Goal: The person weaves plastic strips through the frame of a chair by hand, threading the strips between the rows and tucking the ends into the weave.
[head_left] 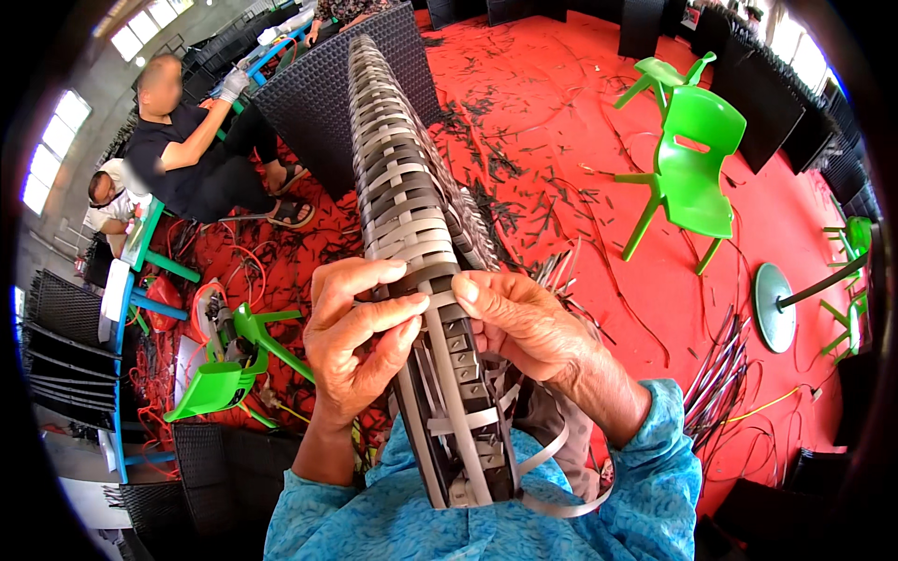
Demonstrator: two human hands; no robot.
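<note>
A long woven frame (pixel 402 192), partly wrapped in flat grey strips, runs from my lap away toward the upper left. Its near end still shows bare dark bars under lengthwise strips (pixel 454 402). My left hand (pixel 360 332) pinches a flat weaving strip (pixel 432 273) at the left edge of the weave, fingertips and thumb close together. On the opposite edge, my right hand (pixel 524 323) presses the same band with its thumb, its other fingers tucked behind the frame. A loose strip end (pixel 571 508) loops out at the lower right, near my sleeve.
A dark woven panel (pixel 309 98) stands beyond the frame at left, near a seated person (pixel 192 150). A green chair (pixel 697 164) is at right; a tipped green chair (pixel 220 383) lies left. Strip scraps and cables litter the red floor (pixel 571 122). Bundled strips (pixel 720 374) lie right.
</note>
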